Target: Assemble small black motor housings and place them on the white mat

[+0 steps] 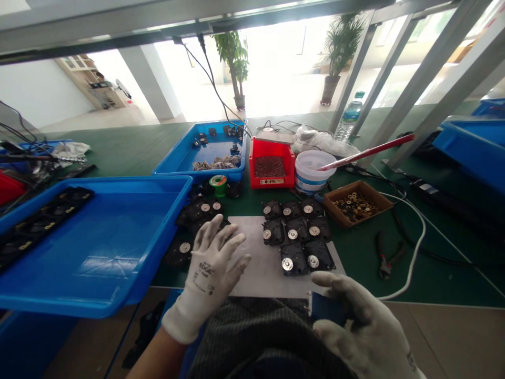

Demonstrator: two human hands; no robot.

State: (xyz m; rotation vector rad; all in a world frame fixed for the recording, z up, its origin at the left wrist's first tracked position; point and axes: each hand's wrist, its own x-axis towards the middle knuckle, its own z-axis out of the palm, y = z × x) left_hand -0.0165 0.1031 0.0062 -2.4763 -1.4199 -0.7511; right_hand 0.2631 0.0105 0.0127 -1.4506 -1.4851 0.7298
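My left hand, in a white coated glove, is spread open with nothing in it. Its fingertips are over the near left edge of a pale grey sheet, close to black plastic parts with round silver centres. Several more of these parts stand in rows on the sheet. My right hand, gloved the same way, is curled around a small blue rectangular object at the sheet's near edge. Part of that object is hidden by the fingers.
A large blue tray lies to the left, and a blue bin of scraps stands behind. On the green mat are a red bin of granules, a white bucket, a cardboard tray of brass rings and red-handled pliers.
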